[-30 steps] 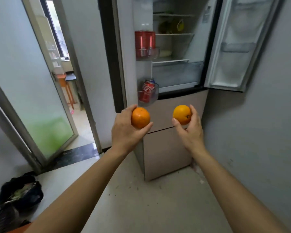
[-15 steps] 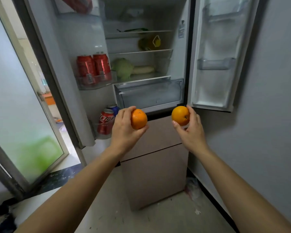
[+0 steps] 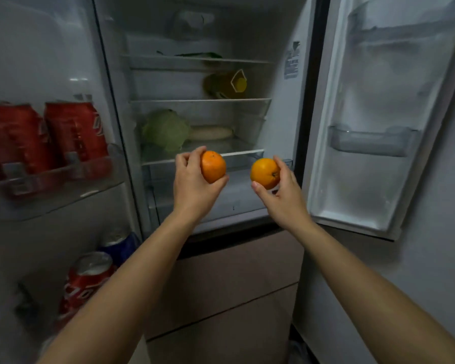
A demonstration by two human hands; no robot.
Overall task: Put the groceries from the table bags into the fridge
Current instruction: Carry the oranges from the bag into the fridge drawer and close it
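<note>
Placing step: left grip clasps a round orange fruit, right grip its twin orange; next, likely onto the glass shelf at twelve o'clock.

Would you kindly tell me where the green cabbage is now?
In the head view, the cabbage sits on the fridge's lowest shelf, left side, beside a pale long vegetable.

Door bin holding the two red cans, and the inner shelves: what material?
Door bin: likely clear glossy plastic; red cans show through its front wall. Shelves: probably glass with white trim; see-through, thin bright front edge.
</note>
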